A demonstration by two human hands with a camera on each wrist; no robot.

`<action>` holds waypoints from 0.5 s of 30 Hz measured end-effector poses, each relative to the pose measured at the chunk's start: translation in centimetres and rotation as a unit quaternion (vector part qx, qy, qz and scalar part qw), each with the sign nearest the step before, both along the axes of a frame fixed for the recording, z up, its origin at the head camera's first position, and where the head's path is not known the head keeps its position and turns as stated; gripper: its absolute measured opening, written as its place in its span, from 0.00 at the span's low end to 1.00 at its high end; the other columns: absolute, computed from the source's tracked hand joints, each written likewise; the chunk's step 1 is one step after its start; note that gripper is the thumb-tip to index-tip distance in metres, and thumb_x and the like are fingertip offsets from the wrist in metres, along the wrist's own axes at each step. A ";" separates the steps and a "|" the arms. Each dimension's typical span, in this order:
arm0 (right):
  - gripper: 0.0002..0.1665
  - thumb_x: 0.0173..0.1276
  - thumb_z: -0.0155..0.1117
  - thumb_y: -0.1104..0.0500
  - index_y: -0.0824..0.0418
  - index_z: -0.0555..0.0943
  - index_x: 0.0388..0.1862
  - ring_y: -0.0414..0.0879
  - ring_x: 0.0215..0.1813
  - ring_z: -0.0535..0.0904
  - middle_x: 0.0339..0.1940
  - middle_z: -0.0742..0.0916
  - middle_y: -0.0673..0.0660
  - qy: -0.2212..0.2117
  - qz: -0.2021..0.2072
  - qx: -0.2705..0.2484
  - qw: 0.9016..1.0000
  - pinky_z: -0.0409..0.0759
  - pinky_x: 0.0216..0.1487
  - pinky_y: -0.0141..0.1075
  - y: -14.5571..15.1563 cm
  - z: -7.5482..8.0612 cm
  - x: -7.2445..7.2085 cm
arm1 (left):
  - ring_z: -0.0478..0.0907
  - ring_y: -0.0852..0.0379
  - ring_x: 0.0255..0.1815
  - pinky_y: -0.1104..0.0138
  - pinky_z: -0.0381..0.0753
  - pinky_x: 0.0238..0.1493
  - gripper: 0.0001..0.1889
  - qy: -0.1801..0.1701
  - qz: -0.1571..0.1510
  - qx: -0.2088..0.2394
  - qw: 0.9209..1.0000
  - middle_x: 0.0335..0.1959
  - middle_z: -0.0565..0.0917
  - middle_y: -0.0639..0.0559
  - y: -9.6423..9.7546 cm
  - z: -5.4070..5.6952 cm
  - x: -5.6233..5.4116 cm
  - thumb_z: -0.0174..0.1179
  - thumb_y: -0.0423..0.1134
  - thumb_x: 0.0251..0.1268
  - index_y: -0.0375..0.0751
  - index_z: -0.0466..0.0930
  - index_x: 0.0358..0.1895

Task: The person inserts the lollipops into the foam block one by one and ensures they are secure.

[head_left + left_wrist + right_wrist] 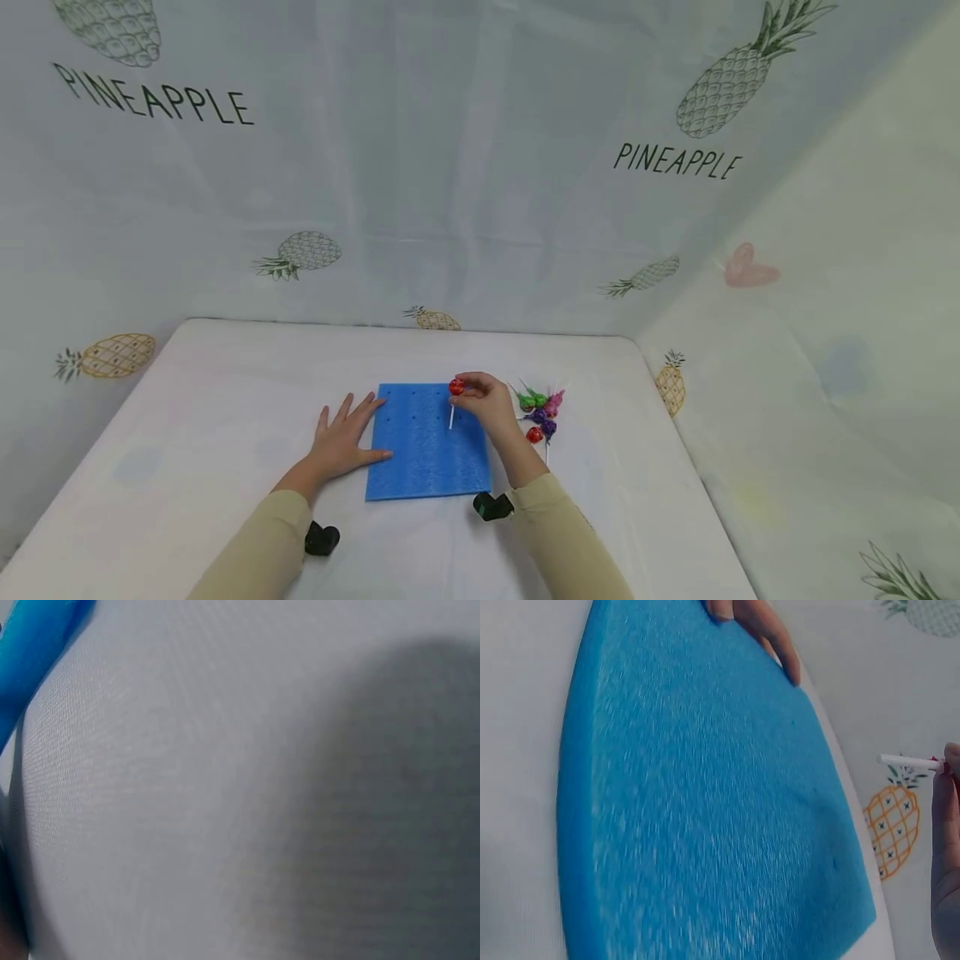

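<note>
A blue foam board (427,462) with small holes toward its far side lies flat on the table. My left hand (341,440) is spread at the board's left edge, its fingertips and thumb touching it. Over the board's far right part, my right hand (483,404) pinches a red-wrapped lollipop (456,387) by its head, with the white stick pointing down. In the right wrist view that white stick (909,760) juts out from the fingers (946,817). The left wrist view takes in mostly tabletop and a corner of the blue board (30,652).
Right of the board lies a bunch of wrapped lollipops: green (534,400), pink (553,403), purple (543,422) and red (535,434). Black wrist camera mounts (322,539) sit by both sleeves. Pineapple-print cloth (465,167) hangs behind the white table (225,367).
</note>
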State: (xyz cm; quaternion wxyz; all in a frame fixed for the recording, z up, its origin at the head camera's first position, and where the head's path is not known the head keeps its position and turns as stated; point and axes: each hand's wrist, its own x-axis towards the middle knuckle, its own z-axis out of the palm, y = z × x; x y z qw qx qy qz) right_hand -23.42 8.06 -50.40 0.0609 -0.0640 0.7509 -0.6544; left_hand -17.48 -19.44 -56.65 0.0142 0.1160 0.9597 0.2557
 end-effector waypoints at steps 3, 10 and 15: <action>0.22 0.57 0.74 0.68 0.67 0.82 0.52 0.45 0.41 0.85 0.44 0.86 0.58 0.014 0.004 0.006 1.000 0.84 0.43 0.37 -1.0 -0.1 -0.1 | 0.40 0.30 0.76 0.33 0.28 0.67 0.54 -0.004 0.003 -0.009 1.000 0.76 0.55 0.39 0.1 -0.2 -0.1 0.66 0.69 0.49 0.46 0.56 0.76; 0.21 0.60 0.71 0.69 0.68 0.81 0.53 0.47 0.39 0.86 0.46 0.85 0.59 0.029 0.034 -0.028 0.999 0.85 0.40 0.39 -3.3 -0.7 -0.5 | 0.40 0.30 0.76 0.33 0.28 0.67 0.54 -0.018 0.014 -0.016 1.000 0.76 0.55 0.38 0.3 0.1 -0.2 0.67 0.68 0.48 0.46 0.57 0.76; 0.20 0.59 0.71 0.70 0.67 0.82 0.52 0.47 0.40 0.86 0.44 0.87 0.58 0.049 0.029 -0.037 0.998 0.85 0.42 0.38 -4.9 -1.0 -0.8 | 0.40 0.30 0.76 0.33 0.28 0.66 0.54 -0.019 0.014 -0.021 1.000 0.76 0.55 0.38 0.3 0.3 -0.2 0.67 0.68 0.48 0.47 0.56 0.76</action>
